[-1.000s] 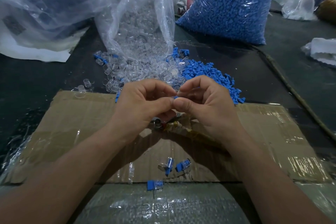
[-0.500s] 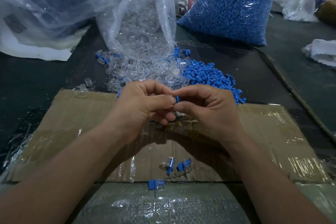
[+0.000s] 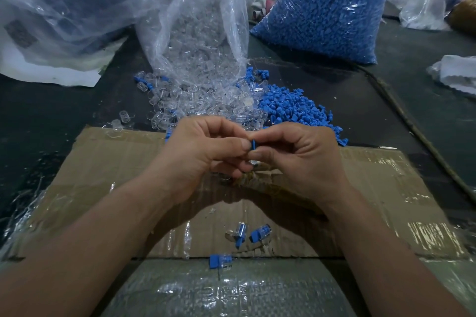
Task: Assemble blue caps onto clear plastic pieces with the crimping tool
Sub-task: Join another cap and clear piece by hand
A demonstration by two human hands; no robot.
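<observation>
Head view — left hand [image 3: 198, 159] and right hand [image 3: 306, 162] pinch one blue cap [image 3: 253, 146]; three capped pieces [image 3: 260, 235] lie nearby.

L hand [image 3: 203, 152] & R hand [image 3: 301, 157] pinch 1 blue cap [image 3: 253, 145] together above cardboard [image 3: 103, 162]; 3 capped pieces [image 3: 260, 233] at cardboard's near edge; loose cap pile [image 3: 296, 110] beyond its far edge.

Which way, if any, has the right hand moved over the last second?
Yes. The right hand has sunk slightly toward the cardboard, its knuckles now covering less of the loose blue cap pile behind it.
</observation>
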